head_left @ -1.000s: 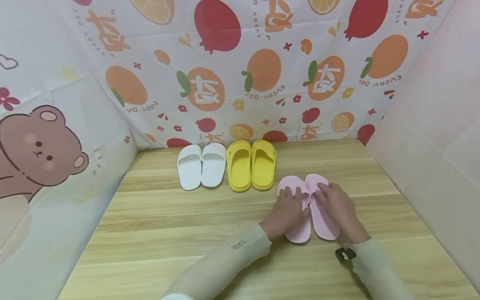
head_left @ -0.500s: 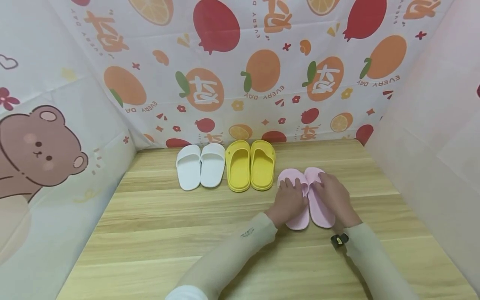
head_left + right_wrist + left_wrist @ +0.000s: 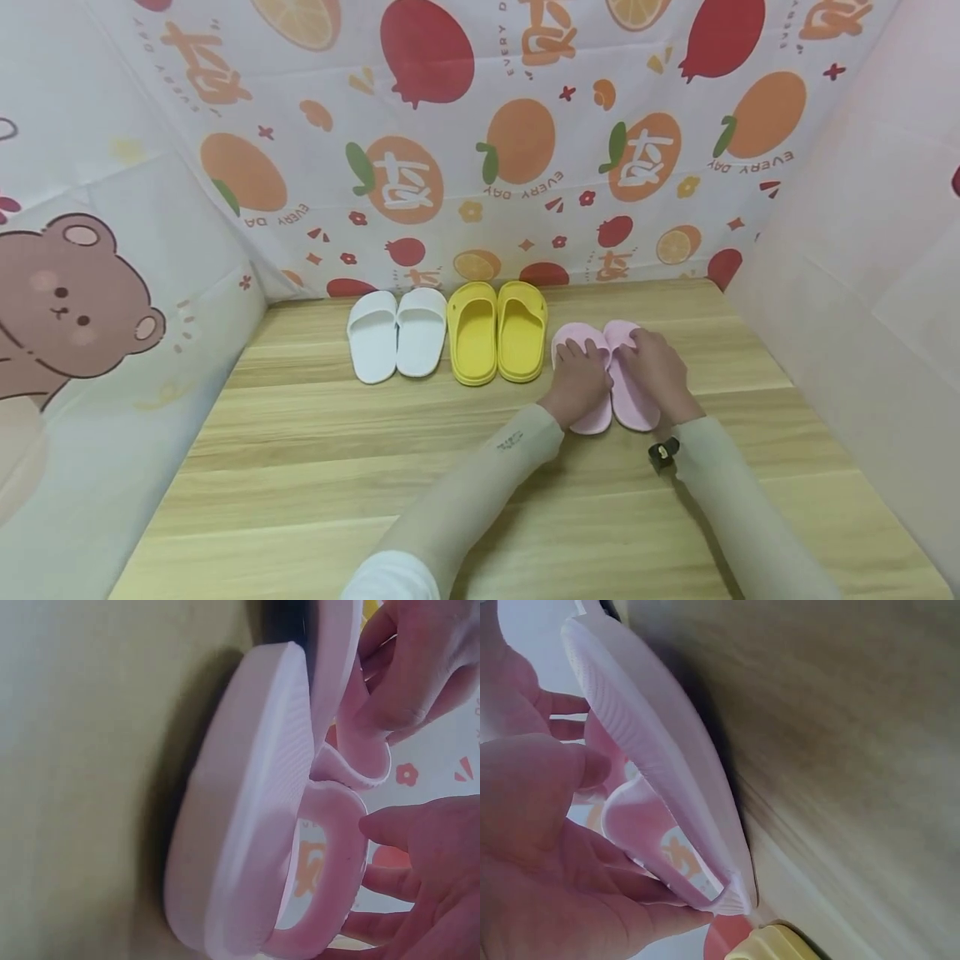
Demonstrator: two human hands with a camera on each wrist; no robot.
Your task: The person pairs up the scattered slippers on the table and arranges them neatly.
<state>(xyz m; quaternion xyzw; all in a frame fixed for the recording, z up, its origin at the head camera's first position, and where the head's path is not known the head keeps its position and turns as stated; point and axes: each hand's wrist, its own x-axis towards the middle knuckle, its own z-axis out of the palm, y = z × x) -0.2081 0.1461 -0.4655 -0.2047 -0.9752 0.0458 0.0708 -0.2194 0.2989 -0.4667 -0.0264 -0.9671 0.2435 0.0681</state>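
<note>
A pair of pink slippers lies side by side on the wooden tabletop in the head view, toes toward the back wall. My left hand holds the left pink slipper by its strap, thumb near the strap opening and fingers along the outer side. The right pink slipper is held by my right hand, its fingertips spread across the strap. From the right wrist, this slipper's sole shows close over the wood. The hands partly cover both straps.
Yellow slippers and white slippers stand in a row along the fruit-patterned back wall, left of the pink pair. Pale side walls bound the wooden tabletop. A small black device sits at the right wrist.
Both hands have moved the pink slippers away from me, toward the back wall, bringing them nearer the row of yellow and white slippers. Those other pairs stay in place.
</note>
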